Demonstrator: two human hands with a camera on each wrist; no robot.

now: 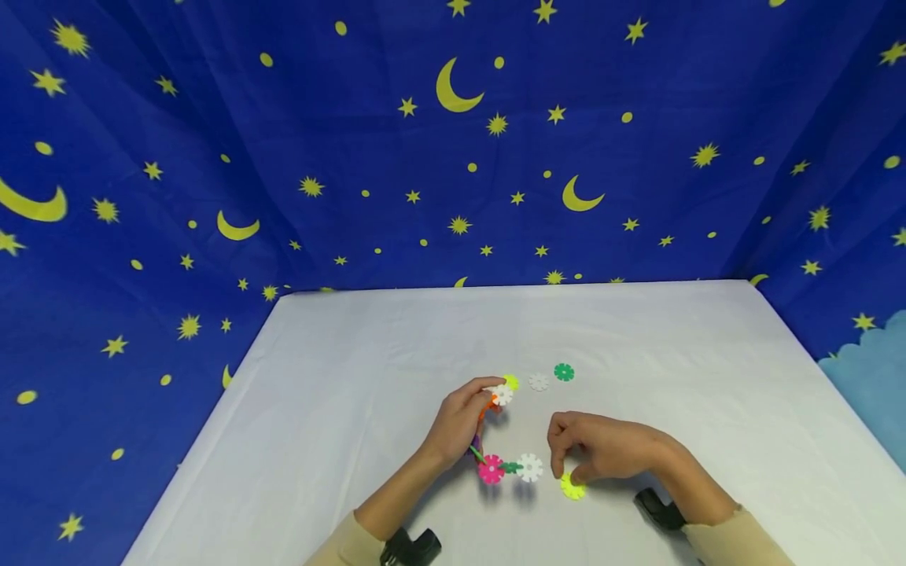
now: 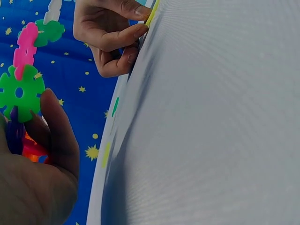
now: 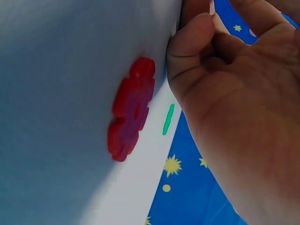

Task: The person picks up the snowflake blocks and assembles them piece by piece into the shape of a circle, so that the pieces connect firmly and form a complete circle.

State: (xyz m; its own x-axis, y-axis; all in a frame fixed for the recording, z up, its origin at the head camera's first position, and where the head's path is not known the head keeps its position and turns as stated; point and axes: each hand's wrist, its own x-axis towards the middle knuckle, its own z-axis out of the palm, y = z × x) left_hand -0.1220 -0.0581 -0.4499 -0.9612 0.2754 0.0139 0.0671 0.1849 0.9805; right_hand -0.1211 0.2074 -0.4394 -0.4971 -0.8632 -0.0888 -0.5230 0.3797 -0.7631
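Note:
My left hand (image 1: pixel 456 424) grips a curved chain of interlocking notched plastic discs, held above the table. In the head view, a pink disc (image 1: pixel 491 469) and a white disc (image 1: pixel 529 468), with a green one edge-on between them, form its near end. Another white disc (image 1: pixel 503 395) and orange pieces show by the fingers at the far end. The left wrist view shows a bright green disc (image 2: pixel 21 93) and a purple piece (image 2: pixel 15 133) by the palm. Over to the right, my right hand (image 1: pixel 609 448) pinches a yellow disc (image 1: pixel 573 487) by its edge, at the tabletop.
A green disc (image 1: pixel 564 372), a clear whitish disc (image 1: pixel 539 382) and another yellow disc (image 1: pixel 511 382) lie farther back on the white-covered table (image 1: pixel 396 338). A red disc (image 3: pixel 131 112) lies under my right wrist. Blue star-and-moon cloth (image 1: pixel 524 157) hangs behind the table.

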